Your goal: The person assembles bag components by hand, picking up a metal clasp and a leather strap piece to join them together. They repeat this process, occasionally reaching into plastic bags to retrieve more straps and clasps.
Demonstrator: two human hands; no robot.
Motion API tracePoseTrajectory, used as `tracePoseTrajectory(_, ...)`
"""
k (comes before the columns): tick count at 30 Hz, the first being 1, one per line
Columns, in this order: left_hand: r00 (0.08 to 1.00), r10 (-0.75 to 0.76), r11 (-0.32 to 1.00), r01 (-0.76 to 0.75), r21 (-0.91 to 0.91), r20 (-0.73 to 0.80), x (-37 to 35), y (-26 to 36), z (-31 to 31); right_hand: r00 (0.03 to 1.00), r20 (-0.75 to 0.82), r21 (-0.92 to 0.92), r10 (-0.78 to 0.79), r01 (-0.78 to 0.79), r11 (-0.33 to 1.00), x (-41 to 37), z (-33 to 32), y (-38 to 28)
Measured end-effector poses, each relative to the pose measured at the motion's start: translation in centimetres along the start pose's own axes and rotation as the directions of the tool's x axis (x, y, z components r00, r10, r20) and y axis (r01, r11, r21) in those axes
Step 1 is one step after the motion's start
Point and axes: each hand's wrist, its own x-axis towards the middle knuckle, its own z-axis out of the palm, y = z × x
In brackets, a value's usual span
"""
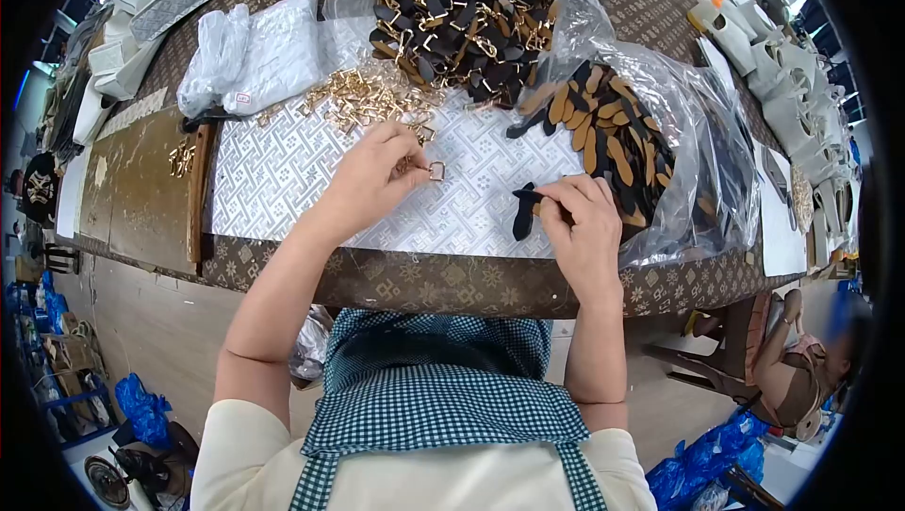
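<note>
My left hand (372, 181) pinches a gold metal ring (436, 172), roughly D-shaped, over the white patterned sheet (283, 181). Between the fingertips of my right hand (586, 228) is a black leather tab (523, 217), its rounded end hanging down to the left. Just beyond my left hand lies a heap of loose gold rings (372, 101). Beside my right hand, a clear plastic bag (721, 157) spills leather tabs (613, 129), black on one face and tan on the other. Farther back is a pile of tabs with gold rings fitted (462, 21).
Folded clear plastic bags (269, 54) lie at the back left. A wooden board (137, 190) with a few gold pieces stands on the left. White bags (787, 68) line the right side. Another person (806, 370) sits at the lower right.
</note>
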Motion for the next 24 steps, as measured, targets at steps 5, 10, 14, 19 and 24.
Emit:
tracePoseTrajectory(5, 0.997, -0.074, 0.771, 0.076, -0.632, 0.030, 1.0, 1.1, 0.9, 0.921, 0.253, 0.585, 0.295, -0.389, 0.712, 2.2, 1.2, -1.9)
tracePoseTrajectory(10, 0.999, -0.008, 0.562, 0.048, -0.826, 0.052, 1.5, 1.8, 1.9, 0.878, 0.403, 0.724, 0.258, -0.479, 0.497, 3.9, 2.2, -2.5)
tracePoseTrajectory(14, 0.994, -0.070, 0.524, 0.112, -0.844, 0.089, 1.1, 1.9, 3.2, 0.896, 0.368, 0.808, 0.247, -0.440, 0.393, 3.3, 3.6, -2.2)
tracePoseTrajectory(19, 0.999, -0.024, 0.656, -0.009, -0.755, -0.033, 1.1, 1.4, 3.7, 0.921, 0.279, 0.746, 0.272, -0.386, 0.542, 2.5, 4.2, -3.0)
tracePoseTrajectory(24, 0.968, -0.118, 0.512, 0.252, -0.821, 0.223, 1.2, 1.1, 3.0, 0.964, 0.215, 0.716, 0.156, -0.264, 0.646, 2.1, 4.7, -2.6)
